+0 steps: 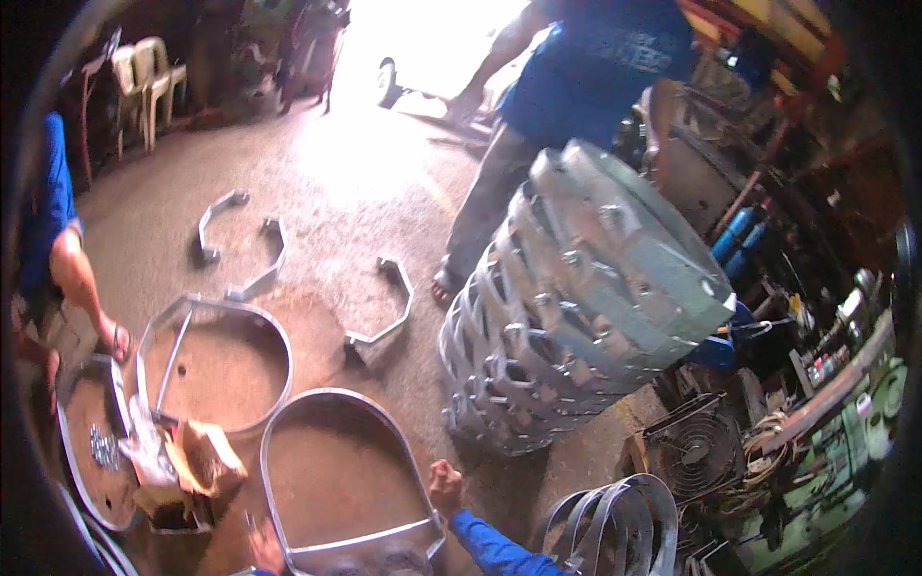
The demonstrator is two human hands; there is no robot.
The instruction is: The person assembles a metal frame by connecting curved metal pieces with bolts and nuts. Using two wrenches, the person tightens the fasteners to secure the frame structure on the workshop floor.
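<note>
A D-shaped metal hoop with a straight crossbar lies in front of me at the lower middle. Just outside its left lower end is my left hand, cut off by the lower edge of view, fingers stretched out and apart. My right hand is closed beside the hoop's right side; anything inside its fingers is hidden. Blue sleeves cover my forearms. Another similar hoop lies beyond to the left, with a rod across it. Left of my hands, an opened cardboard box stands beside a clear plastic bag and a pile of small metal fasteners.
A tall stack of bolted metal hoops leans at right, beside a person in blue. Several curved strips lie on the floor. More hoops sit lower right near a round fan grille. Another person's leg is at left.
</note>
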